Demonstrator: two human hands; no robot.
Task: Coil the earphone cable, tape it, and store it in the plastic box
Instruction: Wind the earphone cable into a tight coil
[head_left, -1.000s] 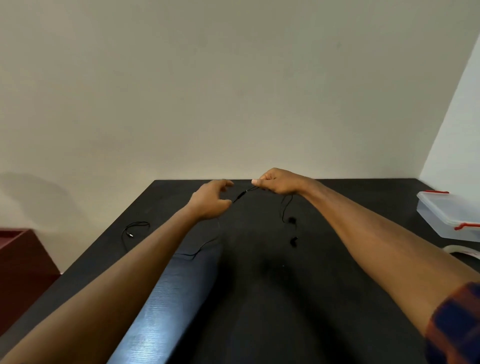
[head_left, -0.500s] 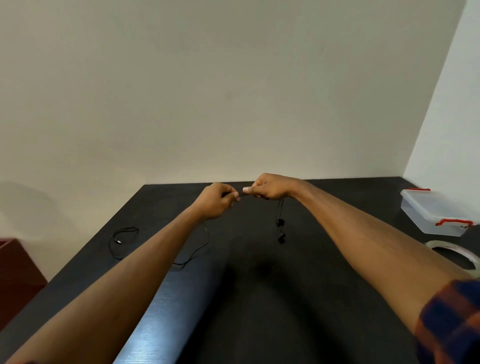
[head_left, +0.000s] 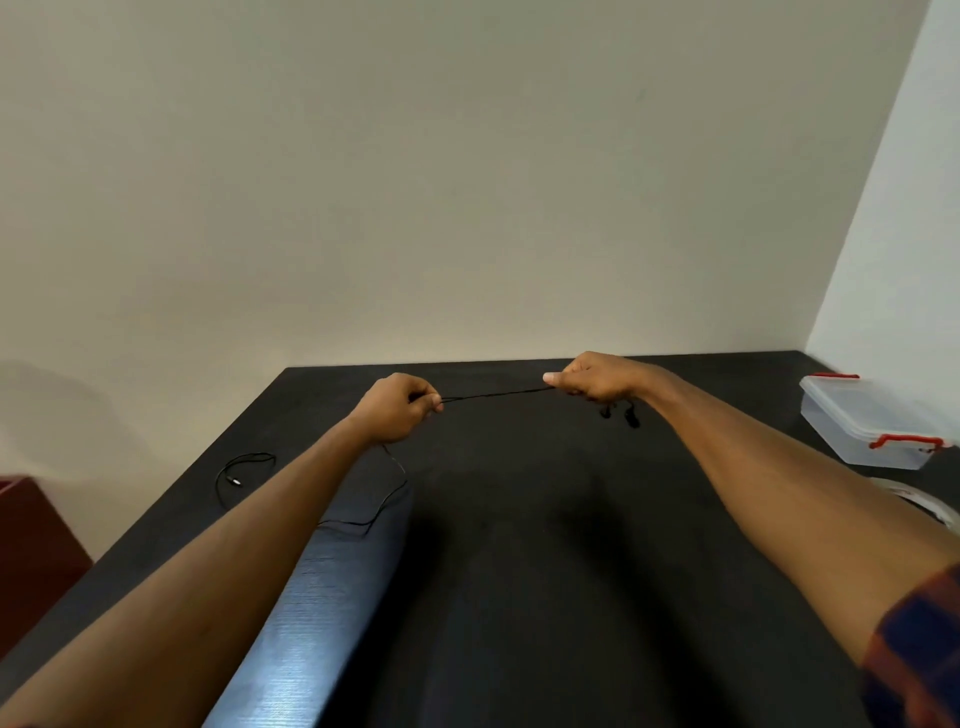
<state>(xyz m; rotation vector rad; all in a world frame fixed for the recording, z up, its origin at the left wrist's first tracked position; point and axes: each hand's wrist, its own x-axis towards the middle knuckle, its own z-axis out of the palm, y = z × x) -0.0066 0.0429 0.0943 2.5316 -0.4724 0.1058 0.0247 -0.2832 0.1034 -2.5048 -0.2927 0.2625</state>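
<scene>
Trailing from a loose loop at the left of the table (head_left: 519, 571), the cable (head_left: 493, 394) passes under the left forearm and up to the left hand (head_left: 397, 410), whose curled fingers pinch it. It then runs taut above the table to the right hand (head_left: 597, 379), pinched between thumb and curled fingers. The earbuds (head_left: 631, 418) hang just below that hand. Well to the right sit the lidded box (head_left: 872, 421) and a tape roll (head_left: 930, 506), partly hidden. The table is black, in a corner of pale walls (head_left: 467, 182).
</scene>
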